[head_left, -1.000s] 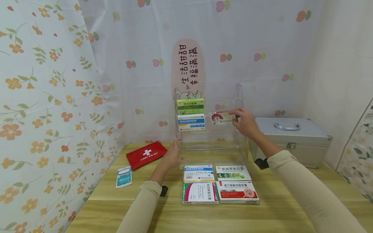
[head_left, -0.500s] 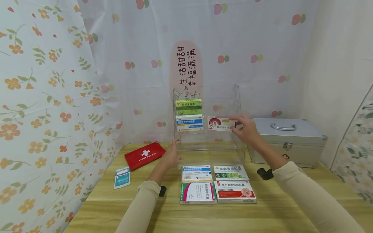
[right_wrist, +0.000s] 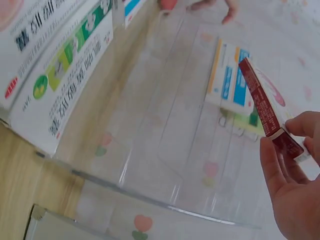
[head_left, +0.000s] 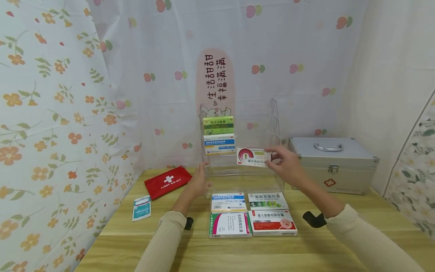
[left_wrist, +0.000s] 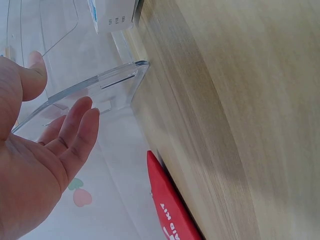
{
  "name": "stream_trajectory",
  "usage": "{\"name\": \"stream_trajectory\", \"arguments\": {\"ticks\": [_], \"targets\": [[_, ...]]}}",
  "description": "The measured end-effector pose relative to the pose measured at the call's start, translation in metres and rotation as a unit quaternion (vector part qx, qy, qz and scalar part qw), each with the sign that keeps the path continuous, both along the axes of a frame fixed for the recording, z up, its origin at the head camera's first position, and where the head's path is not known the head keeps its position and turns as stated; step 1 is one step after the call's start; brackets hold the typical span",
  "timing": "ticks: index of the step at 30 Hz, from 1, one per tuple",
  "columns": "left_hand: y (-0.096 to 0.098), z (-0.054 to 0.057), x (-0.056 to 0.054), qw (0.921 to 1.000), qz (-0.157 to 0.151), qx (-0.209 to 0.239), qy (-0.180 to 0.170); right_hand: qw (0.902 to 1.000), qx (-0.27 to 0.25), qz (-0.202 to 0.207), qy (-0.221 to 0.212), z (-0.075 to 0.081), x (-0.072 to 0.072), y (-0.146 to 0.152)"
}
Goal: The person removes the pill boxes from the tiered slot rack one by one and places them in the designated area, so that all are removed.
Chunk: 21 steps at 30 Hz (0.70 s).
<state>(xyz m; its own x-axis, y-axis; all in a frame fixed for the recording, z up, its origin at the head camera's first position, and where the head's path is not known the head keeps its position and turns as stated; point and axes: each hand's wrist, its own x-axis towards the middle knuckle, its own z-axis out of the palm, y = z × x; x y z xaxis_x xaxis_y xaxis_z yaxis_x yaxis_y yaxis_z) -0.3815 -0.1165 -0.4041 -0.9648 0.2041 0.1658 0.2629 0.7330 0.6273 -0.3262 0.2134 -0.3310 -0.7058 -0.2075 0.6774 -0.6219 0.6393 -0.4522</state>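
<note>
My right hand (head_left: 287, 164) pinches a white medicine box (head_left: 252, 156) by its right end, with a red ring design and dark red sides. That box is held in front of the clear acrylic rack (head_left: 244, 173), below the level of its upper tier. My left hand (head_left: 198, 183) holds the rack's left side panel; in the left wrist view, its thumb and fingers lie on either side of the panel edge. On the rack's left, a green medicine box (head_left: 218, 125) stands above a blue-and-white medicine box (head_left: 219, 144).
Before the rack lie a blue-and-white box (head_left: 228, 203), a green-and-white box (head_left: 268, 201), a pink-and-green box (head_left: 230, 225) and a red-and-white box (head_left: 273, 223). A red first aid pouch (head_left: 168, 182) and teal packet (head_left: 141, 208) lie left; a silver case (head_left: 334, 166) stands right.
My right hand has lowered the white medicine box from the rack's upper part and moved it slightly left and forward. My left hand stays at the rack's side.
</note>
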Motion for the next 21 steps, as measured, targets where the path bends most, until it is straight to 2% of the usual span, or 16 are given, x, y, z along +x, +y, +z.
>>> {"name": "stream_trajectory", "arguments": {"ticks": [6, 13, 16, 21], "targets": [[0.0, 0.001, 0.0, 1.0, 0.001, 0.004, 0.0, 0.9981, -0.017, 0.013, -0.057, -0.006, 0.023, -0.006], [0.0, 0.001, 0.0, 1.0, 0.001, 0.005, 0.003, 0.9894, -0.048, 0.037, -0.132, -0.013, 0.047, -0.011], [0.0, 0.001, 0.0, 1.0, 0.002, 0.008, 0.005, 0.9802, -0.071, 0.058, -0.176, -0.016, 0.057, -0.012], [0.0, 0.0, -0.001, 1.0, 0.001, 0.008, 0.005, 0.9582, -0.106, 0.115, -0.24, -0.021, 0.071, -0.013]]}}
